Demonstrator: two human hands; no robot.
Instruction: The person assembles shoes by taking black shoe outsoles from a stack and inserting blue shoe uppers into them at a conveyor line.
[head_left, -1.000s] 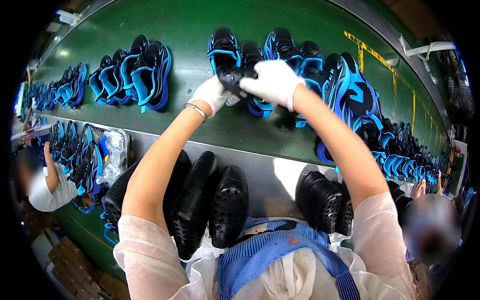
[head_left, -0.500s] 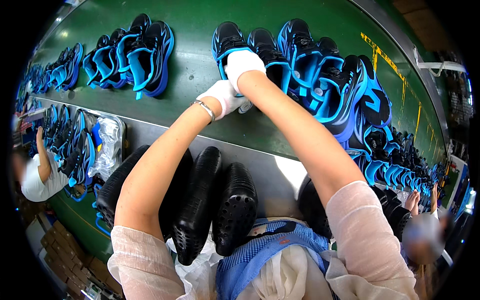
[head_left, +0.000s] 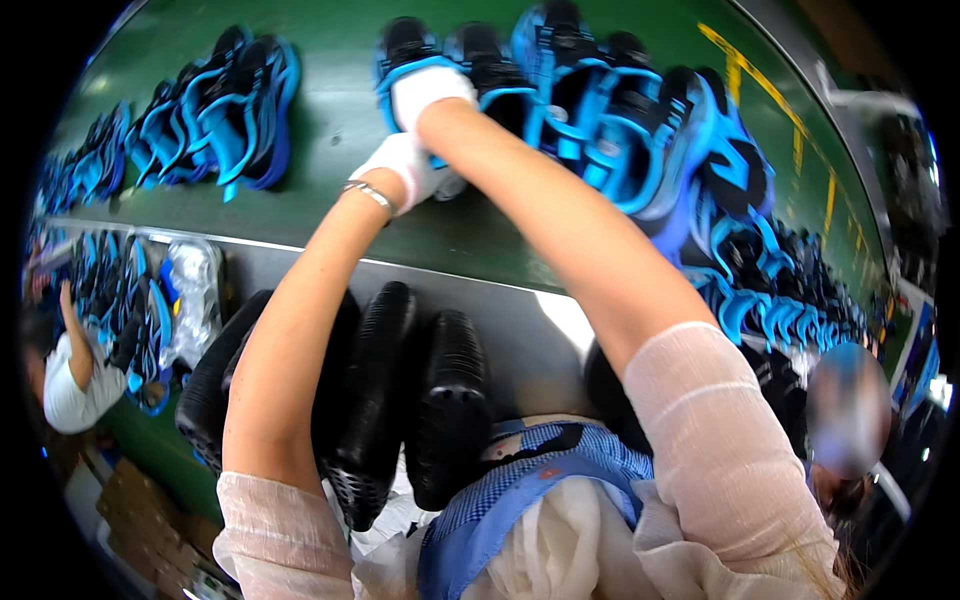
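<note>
Both my hands wear white gloves and meet at a black and blue sneaker [head_left: 408, 42], the leftmost of a group on the green table. My right hand [head_left: 432, 92] reaches into its opening, fingers hidden inside. Just below, at the heel end, my left hand [head_left: 402, 165] is closed, its fingers mostly covered by my right wrist. A small pale round thing [head_left: 450, 185] shows beside the left hand, too blurred to name. Another sneaker [head_left: 492, 80] stands close on the right.
More sneakers [head_left: 245, 120] stand in a cluster to the left. Several black shoe lasts [head_left: 375, 370] lie on the metal ledge [head_left: 500, 310] before me. A long row of sneakers [head_left: 790, 290] runs off right. Co-workers sit at either side, including a person [head_left: 80, 370] at left.
The whole view has shifted, so the table and sneakers appear farther left and higher. My hands remain together at the same sneaker.
</note>
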